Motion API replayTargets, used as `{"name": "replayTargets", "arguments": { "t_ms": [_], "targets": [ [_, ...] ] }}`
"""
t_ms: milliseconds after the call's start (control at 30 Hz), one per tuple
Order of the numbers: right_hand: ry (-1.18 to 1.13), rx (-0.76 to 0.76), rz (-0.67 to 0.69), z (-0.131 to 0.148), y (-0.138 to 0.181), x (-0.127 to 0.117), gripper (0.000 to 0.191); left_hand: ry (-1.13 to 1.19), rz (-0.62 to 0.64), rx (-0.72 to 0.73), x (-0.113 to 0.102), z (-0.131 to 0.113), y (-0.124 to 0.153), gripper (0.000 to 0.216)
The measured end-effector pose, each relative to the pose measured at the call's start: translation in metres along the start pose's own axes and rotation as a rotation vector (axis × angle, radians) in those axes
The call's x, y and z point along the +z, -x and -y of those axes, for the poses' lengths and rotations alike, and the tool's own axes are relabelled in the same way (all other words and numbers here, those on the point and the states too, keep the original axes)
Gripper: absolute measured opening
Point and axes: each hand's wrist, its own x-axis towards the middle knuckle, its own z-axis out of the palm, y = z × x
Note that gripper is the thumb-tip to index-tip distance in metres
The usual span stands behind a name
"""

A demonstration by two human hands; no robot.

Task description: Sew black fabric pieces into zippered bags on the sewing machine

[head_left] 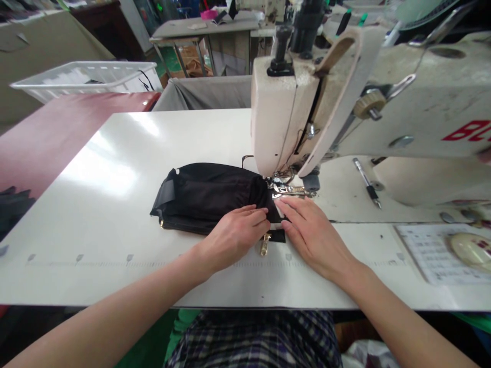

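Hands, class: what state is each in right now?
Left hand: curled on the black pouch; grip cannot be told.
Right hand: open, outstretched near the presser foot.

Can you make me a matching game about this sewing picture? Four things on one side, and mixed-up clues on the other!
Things:
1. pouch
2. pen
3. basket
4. zipper pull

Clues:
A. white, far back on the left
B. gold, lying between the left hand and the right hand
C. on the table, farther right than both hands
D. black, with the left hand on it

Right pairs: 1-D, 2-C, 3-A, 4-B
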Motion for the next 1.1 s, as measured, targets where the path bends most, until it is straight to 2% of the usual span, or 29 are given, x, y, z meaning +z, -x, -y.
{"name": "replayTargets", "arguments": {
  "t_ms": [100, 300, 567, 833, 967, 1100],
  "targets": [
    [0.005, 0.033, -0.035, 0.002, 0.011, -0.001, 0.038, -0.003, -0.024, -0.011, 0.002, -0.002, 0.002, 0.03],
    [0.132, 0.056, 0.029, 0.009, 0.013, 0.003, 0.037, 0.08, -0.112, -0.03, 0.007, 0.001, 0.006, 0.021],
    [0.135, 0.068, -0.02, 0.008, 0.013, 0.007, 0.037, -0.035, 0.076, -0.035, 0.0, -0.006, 0.0, 0.018],
    [0.182, 0.149, -0.064, 0.023, 0.024, 0.007, 0.039, -0.032, 0.007, -0.06, 0.003, -0.009, -0.001, 0.026],
    [0.186, 0.141, -0.049, 0.027, 0.024, 0.007, 0.04, -0.001, -0.014, -0.106, 0.003, -0.011, -0.001, 0.025],
    [0.183, 0.164, -0.065, 0.029, 0.029, 0.007, 0.039, 0.007, -0.021, -0.085, 0.003, -0.011, 0.0, 0.024]
  ]
}}
